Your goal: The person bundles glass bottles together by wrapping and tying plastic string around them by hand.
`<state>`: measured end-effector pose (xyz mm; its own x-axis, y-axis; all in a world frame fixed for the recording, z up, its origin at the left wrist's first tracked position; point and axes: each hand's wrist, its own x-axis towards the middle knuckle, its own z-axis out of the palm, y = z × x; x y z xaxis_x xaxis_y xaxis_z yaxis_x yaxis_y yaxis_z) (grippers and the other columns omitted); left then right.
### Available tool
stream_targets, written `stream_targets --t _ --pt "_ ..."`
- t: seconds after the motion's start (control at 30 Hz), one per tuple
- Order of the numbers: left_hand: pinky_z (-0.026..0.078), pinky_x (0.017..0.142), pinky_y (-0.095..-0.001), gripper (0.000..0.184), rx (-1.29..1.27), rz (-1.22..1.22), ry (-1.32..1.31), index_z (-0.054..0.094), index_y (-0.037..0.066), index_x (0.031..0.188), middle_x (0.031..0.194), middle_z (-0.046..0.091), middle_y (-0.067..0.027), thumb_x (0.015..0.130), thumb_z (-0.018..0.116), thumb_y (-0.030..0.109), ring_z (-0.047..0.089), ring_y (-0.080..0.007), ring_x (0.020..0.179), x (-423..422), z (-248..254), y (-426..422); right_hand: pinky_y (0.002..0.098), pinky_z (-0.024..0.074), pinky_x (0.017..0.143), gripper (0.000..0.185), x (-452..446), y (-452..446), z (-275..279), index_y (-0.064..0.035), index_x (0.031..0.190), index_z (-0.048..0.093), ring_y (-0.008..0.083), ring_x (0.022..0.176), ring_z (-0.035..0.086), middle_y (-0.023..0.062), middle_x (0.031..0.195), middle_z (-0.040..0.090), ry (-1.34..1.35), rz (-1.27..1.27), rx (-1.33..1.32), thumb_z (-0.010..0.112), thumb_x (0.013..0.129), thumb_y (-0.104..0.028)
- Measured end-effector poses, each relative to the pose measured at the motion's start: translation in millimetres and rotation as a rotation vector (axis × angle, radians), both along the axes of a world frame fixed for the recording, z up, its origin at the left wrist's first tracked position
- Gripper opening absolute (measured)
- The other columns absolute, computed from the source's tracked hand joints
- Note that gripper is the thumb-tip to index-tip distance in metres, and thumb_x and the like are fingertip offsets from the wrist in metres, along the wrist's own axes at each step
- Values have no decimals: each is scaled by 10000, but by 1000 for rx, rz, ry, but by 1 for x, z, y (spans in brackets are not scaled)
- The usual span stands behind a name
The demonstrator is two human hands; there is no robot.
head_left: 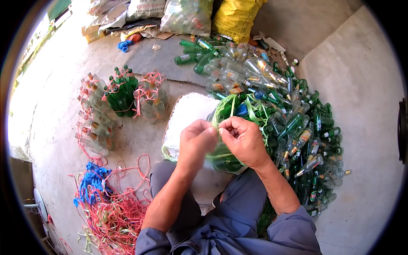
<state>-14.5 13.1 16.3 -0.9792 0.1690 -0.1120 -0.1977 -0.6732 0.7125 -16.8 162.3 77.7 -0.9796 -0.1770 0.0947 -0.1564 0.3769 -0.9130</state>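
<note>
Both my hands are close together in front of my knees, at the green plastic twine (219,112). My left hand (196,142), slightly blurred, is closed with thumb and fingers pinching the twine. Close beside it, my right hand (244,138) also pinches the twine between thumb and forefinger. Behind and below the hands stands a group of green glass bottles (227,163), partly hidden by them, with twine looped about the necks. The bottles are at the right part of a white-topped surface (191,111). More green twine hangs over its front left corner.
A large heap of loose glass bottles (297,131) spreads along my right side. Tied bottle bundles (121,95) stand at the left. A tangle of pink twine (117,212) with blue strips (93,182) lies by my left leg. Full sacks (187,17) and a yellow sack (236,19) stand behind.
</note>
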Motion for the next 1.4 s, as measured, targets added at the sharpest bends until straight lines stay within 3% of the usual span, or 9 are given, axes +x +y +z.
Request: stream_targets --t 0.13,0.23,0.53,0.63,0.83,0.93,1.23,1.4 --pt "388 538 -214 124 -2 -19 -9 593 16 895 733 598 -22 912 658 121 498 -79 592 -2 -3 -2 353 523 611 99 0 0 0 -4 886 637 262 683 657 113 803 652 384 26 269 692 808 20" --pt "404 554 -213 132 -18 -41 -8 602 9 905 747 598 -8 908 660 128 508 -68 612 -2 -1 -1 399 512 593 128 1 -3 2 -29 848 612 330 678 632 125 771 610 482 5 304 696 772 31" --pt "408 545 -209 113 -12 -23 -13 612 16 887 729 602 -1 902 662 115 515 -60 594 -1 -3 0 388 473 524 188 -3 -9 -1 -76 741 542 294 596 587 77 700 563 491 -16 359 699 672 0" --pt "405 536 -203 87 -16 -16 -41 600 37 870 759 611 -2 894 665 89 536 -61 625 0 -1 1 253 362 450 188 -5 -10 -2 -54 734 545 85 479 446 7 659 523 557 -7 346 681 694 70" --pt "403 523 -200 74 -8 8 -43 596 51 850 771 614 0 880 659 74 540 -62 629 -1 -3 4 254 349 443 202 -6 -12 -4 -57 712 534 87 473 430 1 630 502 515 -64 294 683 680 74" --pt "399 510 -202 73 -8 20 -55 596 49 849 763 613 -7 877 658 77 536 -69 613 -1 -3 5 375 475 525 191 -3 -11 -8 -77 724 542 269 586 589 75 684 563 427 -107 304 698 660 14" --pt "381 537 -213 102 47 -1 -74 596 14 860 713 577 5 894 642 98 486 -57 588 -3 -4 0 394 512 581 273 -4 -12 -9 -36 910 562 308 674 620 118 830 587 591 -3 326 667 685 78" --pt "365 492 -208 94 49 -16 -60 586 40 831 751 619 -35 873 663 74 510 -82 575 -4 -6 0 398 517 602 270 -4 -13 -7 -30 918 571 323 702 627 125 821 594 535 14 312 648 689 91"
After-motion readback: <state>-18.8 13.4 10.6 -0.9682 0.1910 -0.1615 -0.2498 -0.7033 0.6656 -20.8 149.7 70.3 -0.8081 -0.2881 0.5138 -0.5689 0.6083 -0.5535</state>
